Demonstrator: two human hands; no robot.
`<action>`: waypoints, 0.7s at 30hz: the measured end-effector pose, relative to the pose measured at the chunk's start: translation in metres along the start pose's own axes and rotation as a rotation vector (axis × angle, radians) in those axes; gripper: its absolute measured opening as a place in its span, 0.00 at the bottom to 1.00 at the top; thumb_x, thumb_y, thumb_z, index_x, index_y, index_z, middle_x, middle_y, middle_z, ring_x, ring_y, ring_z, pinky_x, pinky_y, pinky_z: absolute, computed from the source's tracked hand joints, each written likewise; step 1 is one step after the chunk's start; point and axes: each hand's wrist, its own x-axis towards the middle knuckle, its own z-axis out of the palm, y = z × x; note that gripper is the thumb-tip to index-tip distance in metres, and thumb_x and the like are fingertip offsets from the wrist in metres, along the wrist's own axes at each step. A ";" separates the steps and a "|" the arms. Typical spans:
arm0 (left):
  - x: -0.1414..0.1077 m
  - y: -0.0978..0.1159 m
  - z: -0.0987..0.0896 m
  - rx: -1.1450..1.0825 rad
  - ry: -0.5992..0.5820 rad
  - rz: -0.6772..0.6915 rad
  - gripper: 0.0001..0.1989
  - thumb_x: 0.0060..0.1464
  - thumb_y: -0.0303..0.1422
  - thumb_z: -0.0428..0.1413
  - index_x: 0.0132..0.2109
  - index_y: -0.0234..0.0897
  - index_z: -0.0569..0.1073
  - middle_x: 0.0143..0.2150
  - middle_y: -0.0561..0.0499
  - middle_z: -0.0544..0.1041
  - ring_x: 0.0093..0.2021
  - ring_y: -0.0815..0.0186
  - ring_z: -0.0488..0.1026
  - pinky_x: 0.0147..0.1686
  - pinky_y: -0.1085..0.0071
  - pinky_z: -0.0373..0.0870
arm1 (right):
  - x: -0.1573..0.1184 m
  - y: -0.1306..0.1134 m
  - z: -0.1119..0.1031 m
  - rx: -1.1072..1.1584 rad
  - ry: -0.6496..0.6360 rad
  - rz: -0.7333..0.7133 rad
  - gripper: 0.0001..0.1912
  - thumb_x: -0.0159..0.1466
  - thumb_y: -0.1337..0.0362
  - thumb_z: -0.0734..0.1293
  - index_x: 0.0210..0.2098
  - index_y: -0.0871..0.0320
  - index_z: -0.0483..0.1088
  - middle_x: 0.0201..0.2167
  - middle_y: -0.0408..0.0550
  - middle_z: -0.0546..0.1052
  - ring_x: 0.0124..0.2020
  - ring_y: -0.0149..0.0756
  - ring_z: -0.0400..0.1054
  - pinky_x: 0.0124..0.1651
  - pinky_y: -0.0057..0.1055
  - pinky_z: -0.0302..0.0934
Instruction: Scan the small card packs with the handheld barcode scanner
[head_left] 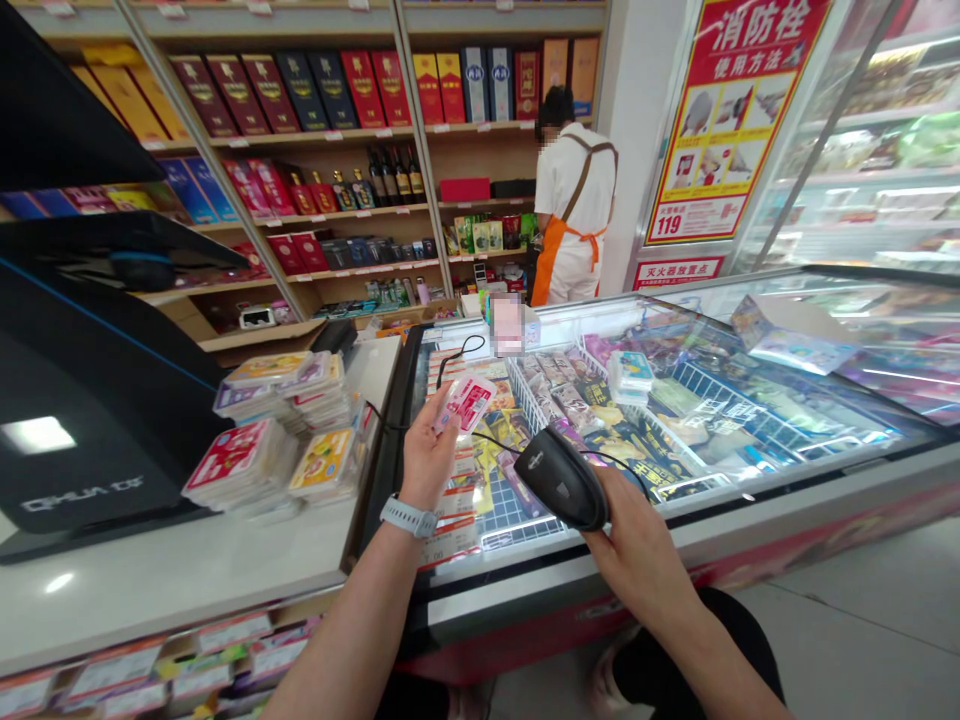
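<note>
Over the near edge of the freezer (517,597), my right hand (639,545) curls round a black scanner (561,480), hard and likely light. Farther over the freezer, my left hand (430,450) pinches a small pink pack (469,404), thin and maybe slippery, so its edges seem the best hold. Left of the freezer, more packs (234,465) sit stacked on the worktop (277,560). Behind the freezer stands a person (576,190).
</note>
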 end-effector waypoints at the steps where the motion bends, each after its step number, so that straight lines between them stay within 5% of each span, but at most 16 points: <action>1: 0.000 0.000 0.000 0.002 0.003 -0.003 0.28 0.54 0.37 0.58 0.61 0.39 0.66 0.61 0.45 0.68 0.61 0.57 0.65 0.63 0.57 0.58 | 0.000 0.000 0.000 0.001 0.005 -0.006 0.19 0.62 0.71 0.60 0.52 0.54 0.59 0.45 0.50 0.71 0.48 0.43 0.66 0.50 0.42 0.62; 10: -0.002 0.006 0.004 -0.018 0.014 -0.086 0.31 0.52 0.38 0.59 0.62 0.38 0.64 0.57 0.43 0.72 0.54 0.58 0.71 0.56 0.59 0.67 | -0.001 0.001 -0.001 -0.012 0.034 -0.021 0.19 0.61 0.71 0.59 0.52 0.55 0.60 0.46 0.53 0.71 0.47 0.44 0.67 0.48 0.41 0.64; 16: -0.007 0.009 0.014 -0.211 -0.008 -0.370 0.36 0.48 0.38 0.62 0.63 0.41 0.62 0.49 0.45 0.76 0.44 0.63 0.76 0.44 0.64 0.74 | -0.003 0.000 -0.005 0.000 0.067 -0.027 0.19 0.62 0.71 0.59 0.53 0.56 0.60 0.46 0.53 0.72 0.47 0.43 0.68 0.48 0.41 0.65; 21: -0.006 0.015 0.025 -0.311 -0.032 -0.541 0.34 0.47 0.34 0.63 0.62 0.42 0.63 0.48 0.46 0.77 0.44 0.66 0.76 0.49 0.64 0.72 | -0.005 0.002 -0.008 0.027 0.099 -0.021 0.20 0.61 0.71 0.59 0.53 0.56 0.60 0.46 0.52 0.72 0.48 0.42 0.67 0.49 0.40 0.64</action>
